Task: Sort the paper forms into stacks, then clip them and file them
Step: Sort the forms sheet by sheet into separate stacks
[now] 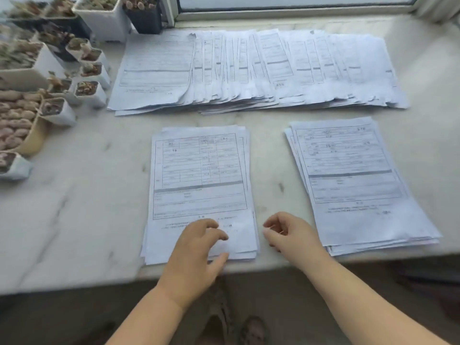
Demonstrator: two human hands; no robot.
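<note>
Two stacks of printed paper forms lie near the front of the marble sill: a middle stack (200, 175) and a right stack (353, 178). Behind them a wide fanned spread of forms (249, 70) lies along the window. My left hand (196, 252) rests over the bottom edge of the middle stack, fingers loosely curled above the top sheet. My right hand (291, 232) hovers over the bare sill between the two stacks, fingers curled with thumb and fingertips close together; whether it pinches anything small is unclear.
Several small pots of succulents (57, 78) crowd the left and back-left of the sill (82, 215). A window frame (286, 11) runs along the back. The sill's front edge is just under my wrists, with the floor below.
</note>
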